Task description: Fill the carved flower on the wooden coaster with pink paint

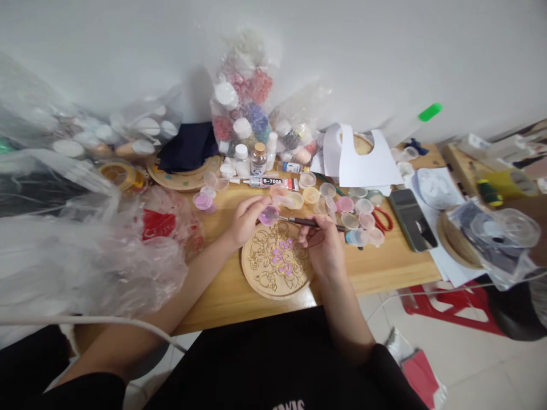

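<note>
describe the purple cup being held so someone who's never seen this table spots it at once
On the wooden table, find the round board with gold outlines. By its far edge, the left hand holds a small purple cup. Unlike the other cups, this one is held, with the tip of a dark-handled tool at it.

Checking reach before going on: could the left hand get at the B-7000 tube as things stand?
Probably yes: the tube lies just beyond the left hand, its label uncovered. But that hand appears to hold the purple cup, which would likely need setting down first.
</note>
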The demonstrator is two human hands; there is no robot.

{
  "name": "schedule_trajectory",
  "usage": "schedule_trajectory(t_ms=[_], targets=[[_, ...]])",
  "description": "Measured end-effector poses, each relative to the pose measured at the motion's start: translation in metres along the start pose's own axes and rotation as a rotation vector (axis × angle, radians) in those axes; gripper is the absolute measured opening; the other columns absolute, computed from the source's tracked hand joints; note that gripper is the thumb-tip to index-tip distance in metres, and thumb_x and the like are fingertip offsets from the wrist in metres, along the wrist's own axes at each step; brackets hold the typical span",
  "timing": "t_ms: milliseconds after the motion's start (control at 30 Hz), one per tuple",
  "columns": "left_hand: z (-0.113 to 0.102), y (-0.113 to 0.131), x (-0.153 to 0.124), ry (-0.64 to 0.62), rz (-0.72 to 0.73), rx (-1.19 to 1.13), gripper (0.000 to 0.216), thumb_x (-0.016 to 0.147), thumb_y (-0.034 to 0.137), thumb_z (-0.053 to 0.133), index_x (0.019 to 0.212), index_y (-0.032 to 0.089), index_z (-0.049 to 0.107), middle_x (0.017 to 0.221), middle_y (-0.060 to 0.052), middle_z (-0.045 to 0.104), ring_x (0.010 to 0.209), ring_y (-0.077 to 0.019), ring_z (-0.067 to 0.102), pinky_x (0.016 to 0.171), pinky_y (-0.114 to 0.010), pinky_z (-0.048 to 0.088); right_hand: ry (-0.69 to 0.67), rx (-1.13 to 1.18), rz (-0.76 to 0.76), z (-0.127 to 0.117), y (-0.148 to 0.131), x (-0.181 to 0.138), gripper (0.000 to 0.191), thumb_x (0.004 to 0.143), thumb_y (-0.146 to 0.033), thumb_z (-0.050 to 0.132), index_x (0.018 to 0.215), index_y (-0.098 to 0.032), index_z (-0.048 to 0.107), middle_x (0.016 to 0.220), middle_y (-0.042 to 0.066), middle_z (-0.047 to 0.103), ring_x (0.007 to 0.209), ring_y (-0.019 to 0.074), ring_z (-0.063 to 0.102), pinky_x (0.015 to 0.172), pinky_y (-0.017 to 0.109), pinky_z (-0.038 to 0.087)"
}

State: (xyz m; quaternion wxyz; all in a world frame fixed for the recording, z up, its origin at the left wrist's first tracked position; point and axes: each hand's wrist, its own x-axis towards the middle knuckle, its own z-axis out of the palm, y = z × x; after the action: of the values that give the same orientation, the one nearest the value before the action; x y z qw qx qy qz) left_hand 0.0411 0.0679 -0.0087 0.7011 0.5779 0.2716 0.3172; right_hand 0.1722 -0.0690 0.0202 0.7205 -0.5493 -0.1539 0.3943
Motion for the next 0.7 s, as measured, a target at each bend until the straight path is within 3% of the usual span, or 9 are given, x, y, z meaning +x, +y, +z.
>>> schedule_trajectory(t_ms=[367,700], targets=[[0.001,-0.004,0.000,-0.010,0.031,-0.004,0.057,0.094,0.077,0.074,0.080,0.022,0.069,0.081,-0.007,0.072,0.080,-0.0235,0.070,0.077,-0.035,0.060,-0.012,-0.056,-0.125,-0.013,-0.016,-0.015,0.028,0.086,-0.052,0.076,0.079,-0.027,0.065,0.052,-0.007,0.061,0.040,0.0130,0.054,0.039,0.024,0.038],[-0.001,-0.018,0.005,-0.006,0.120,-0.002,0.052,0.103,0.069,0.067,0.083,0.022,0.066,0.078,-0.005,0.068,0.083,-0.0234,0.070,0.079,-0.035,0.057,0.330,-0.236,-0.238,-0.058,-0.023,-0.055,0.013,0.077,-0.034,0.071,0.068,-0.025,0.066,0.048,-0.005,0.055,0.040,0.0120,0.048,0.039,0.025,0.030]])
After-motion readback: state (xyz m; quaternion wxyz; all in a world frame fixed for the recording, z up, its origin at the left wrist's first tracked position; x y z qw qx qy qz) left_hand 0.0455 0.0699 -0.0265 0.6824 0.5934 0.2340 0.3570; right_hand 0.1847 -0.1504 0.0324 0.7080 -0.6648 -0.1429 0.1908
